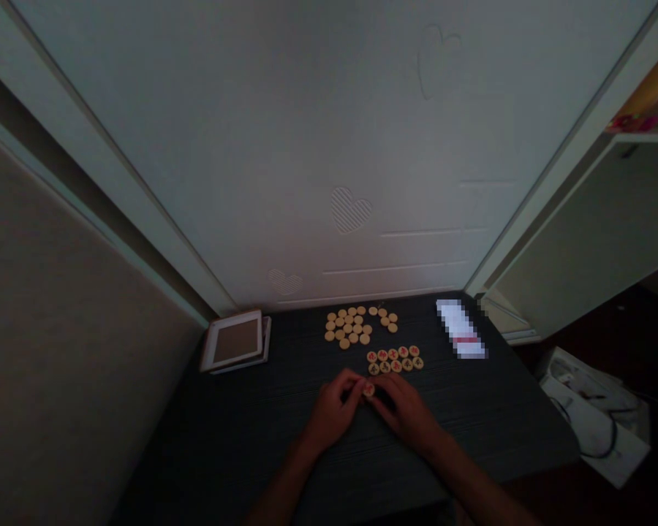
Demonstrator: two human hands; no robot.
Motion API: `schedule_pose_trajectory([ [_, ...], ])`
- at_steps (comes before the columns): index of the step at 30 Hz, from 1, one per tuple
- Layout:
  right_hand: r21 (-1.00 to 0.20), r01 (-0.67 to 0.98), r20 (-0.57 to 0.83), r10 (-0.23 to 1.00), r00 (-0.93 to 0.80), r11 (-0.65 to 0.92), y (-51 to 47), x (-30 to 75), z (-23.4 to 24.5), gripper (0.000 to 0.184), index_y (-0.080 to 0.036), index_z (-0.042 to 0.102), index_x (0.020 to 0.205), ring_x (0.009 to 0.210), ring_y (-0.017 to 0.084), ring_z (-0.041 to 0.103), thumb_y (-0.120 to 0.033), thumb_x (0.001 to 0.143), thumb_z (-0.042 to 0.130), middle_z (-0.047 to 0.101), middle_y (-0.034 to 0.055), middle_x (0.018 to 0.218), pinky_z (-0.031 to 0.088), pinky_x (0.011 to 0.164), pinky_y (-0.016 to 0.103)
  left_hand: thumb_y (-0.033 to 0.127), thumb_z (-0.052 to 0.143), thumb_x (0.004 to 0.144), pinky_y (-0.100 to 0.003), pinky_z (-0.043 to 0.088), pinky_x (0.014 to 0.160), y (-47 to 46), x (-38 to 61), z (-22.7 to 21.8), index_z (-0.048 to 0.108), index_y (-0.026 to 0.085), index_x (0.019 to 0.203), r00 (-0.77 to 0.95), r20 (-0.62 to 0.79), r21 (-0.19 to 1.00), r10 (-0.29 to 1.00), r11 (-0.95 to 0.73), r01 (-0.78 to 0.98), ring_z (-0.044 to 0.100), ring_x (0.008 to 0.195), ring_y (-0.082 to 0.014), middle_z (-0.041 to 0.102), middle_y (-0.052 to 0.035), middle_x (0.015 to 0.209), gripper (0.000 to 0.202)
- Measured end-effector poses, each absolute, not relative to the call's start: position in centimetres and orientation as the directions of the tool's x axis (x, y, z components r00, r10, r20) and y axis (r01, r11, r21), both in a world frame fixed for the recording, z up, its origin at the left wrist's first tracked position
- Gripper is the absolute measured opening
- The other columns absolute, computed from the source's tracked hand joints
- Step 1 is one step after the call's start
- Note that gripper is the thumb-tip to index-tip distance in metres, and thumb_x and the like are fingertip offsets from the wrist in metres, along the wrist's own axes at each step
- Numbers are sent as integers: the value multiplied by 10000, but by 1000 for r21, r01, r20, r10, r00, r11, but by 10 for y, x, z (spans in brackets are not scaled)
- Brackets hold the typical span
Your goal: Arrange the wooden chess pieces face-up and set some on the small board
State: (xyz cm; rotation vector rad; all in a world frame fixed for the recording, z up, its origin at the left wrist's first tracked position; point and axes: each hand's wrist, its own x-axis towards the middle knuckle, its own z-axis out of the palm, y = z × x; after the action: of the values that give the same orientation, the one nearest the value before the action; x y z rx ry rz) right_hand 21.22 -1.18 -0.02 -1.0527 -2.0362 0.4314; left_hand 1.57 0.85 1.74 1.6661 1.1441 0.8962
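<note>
Game piece [368, 389], round and pale with a red mark on its upper face, at the lower centre of the frame, pinched between the fingertips of left hand [335, 410] and right hand [409, 410]. Both hands together there, thumbs and fingers clamped on the piece's edge, forearms running down to the bottom of the frame. Beneath them, a dark table [252, 431] with a faint grain.

Just beyond the right hand, two neat rows [395, 359] of five pieces each, marked faces up: red marks along the farther row, mostly dark ones along the nearer, with a red one in the middle. Contact between fingers and nearer row impossible to tell.

At the lower right, on the floor, an open white box [600, 449] with a dark cord-like loop. Left of centre, near the table's far corner, a white-bordered frame [238, 340] with a brown middle, lying on another flat thing. At centre, a loose spread of plain-faced pieces [349, 329], with a smaller group to its right. Farther right, a pale blurred-out rectangle [460, 330].

Behind the table, a tall white panel [224, 146] with raised hearts and lines; at the right edge, a pale cabinet door [597, 234]
</note>
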Motion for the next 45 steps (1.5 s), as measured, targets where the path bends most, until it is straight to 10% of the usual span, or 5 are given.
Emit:
schedule_pose_trajectory([
  [27, -630, 490, 527, 795, -300, 602, -11, 215, 2, 417, -266, 580, 1401, 1144, 235, 680, -172, 995, 561, 693, 103, 1259, 592, 1001, 411, 331, 668, 944, -296, 571, 797, 7, 17, 19, 645, 227, 1093, 334, 64, 970, 940, -138, 202, 765, 914, -207, 807, -42, 994, 184],
  [45, -762, 452, 431, 884, -182, 465, -9, 217, 3, 86, -226, 654, 1019, 808, 184, 668, -298, 985, 620, 699, 38, 901, 563, 743, 299, 346, 683, 928, -351, 602, 905, 8, 17, 26, 750, 234, 1078, 402, 29, 968, 915, -126, 216, 769, 1009, -236, 815, -49, 1089, 199],
])
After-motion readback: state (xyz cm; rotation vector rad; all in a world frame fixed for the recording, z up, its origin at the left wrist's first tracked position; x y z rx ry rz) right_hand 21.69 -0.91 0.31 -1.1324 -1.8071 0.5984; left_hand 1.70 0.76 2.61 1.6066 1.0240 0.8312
